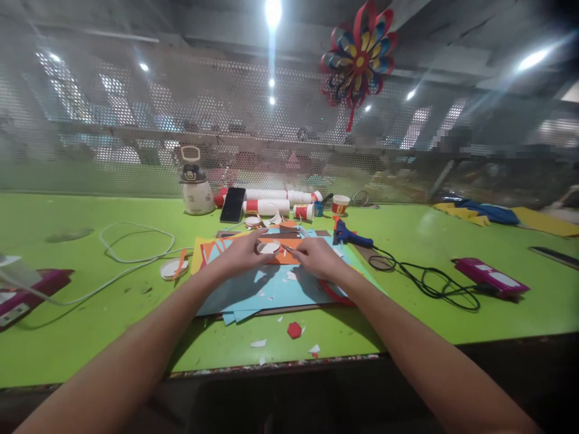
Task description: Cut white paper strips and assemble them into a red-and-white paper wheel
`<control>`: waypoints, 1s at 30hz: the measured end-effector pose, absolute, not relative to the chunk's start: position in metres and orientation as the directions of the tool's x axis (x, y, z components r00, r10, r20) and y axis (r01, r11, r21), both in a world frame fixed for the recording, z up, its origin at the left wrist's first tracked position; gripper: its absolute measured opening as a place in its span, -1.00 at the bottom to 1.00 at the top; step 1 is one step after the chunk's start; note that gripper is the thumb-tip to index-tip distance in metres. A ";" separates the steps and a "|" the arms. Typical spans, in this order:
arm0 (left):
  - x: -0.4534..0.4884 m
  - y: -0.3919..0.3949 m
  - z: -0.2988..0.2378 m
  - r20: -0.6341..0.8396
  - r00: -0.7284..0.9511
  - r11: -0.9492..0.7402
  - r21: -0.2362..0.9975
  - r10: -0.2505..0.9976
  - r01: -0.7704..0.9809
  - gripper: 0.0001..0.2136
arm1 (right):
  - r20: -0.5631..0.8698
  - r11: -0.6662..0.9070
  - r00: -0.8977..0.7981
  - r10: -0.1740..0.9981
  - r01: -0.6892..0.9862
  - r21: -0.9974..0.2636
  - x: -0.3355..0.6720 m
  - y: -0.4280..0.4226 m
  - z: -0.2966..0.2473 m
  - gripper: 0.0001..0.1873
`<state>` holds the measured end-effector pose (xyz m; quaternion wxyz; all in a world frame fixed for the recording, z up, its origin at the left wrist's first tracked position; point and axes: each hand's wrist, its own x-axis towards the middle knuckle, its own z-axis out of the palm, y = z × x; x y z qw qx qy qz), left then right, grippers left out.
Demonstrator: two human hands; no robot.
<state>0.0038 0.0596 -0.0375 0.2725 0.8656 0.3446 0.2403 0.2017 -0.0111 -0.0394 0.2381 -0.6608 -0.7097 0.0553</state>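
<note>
across the green table [90,337] spreads a fan of blue paper sheets [271,289], with an orange sheet [283,258] on them carrying a white disc [270,247]. the left hand [242,253] pinches the disc's left edge. the right hand [316,256] has its fingers drawn together at the right edge, and i cannot tell whether they grip anything. scraps [294,330] at the near edge suggest the cutting is largely done, while the disc seems loose. a glue gun [348,235] lies just right — behind stand a mesh screen [136,120] and a hanging paper pinwheel [359,57].

Craft workshop: glue gun [350,235], coloured paper sheets [271,289].
</note>
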 end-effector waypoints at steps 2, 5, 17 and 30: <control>0.004 0.056 -0.037 0.240 0.658 -0.646 0.587 0.714 0.487 -0.32 | 0.332 0.139 0.027 0.943 0.873 -0.468 0.208 -0.010 -0.034 -0.67; 0.005 0.046 -0.035 0.303 0.685 -0.717 0.521 0.663 0.463 -0.35 | 0.378 0.179 0.076 0.923 0.784 -0.594 0.212 -0.011 -0.030 -0.69; 0.010 0.023 -0.026 0.420 0.722 -0.794 0.531 0.550 0.296 -0.40 | 0.341 0.292 -0.004 0.940 0.529 -0.797 0.196 -0.016 -0.037 -0.77; 0.025 0.021 -0.032 0.080 0.828 0.286 0.916 0.555 -0.280 -0.68 | 0.490 0.224 0.265 0.831 0.646 -0.730 0.179 -0.015 -0.037 -0.79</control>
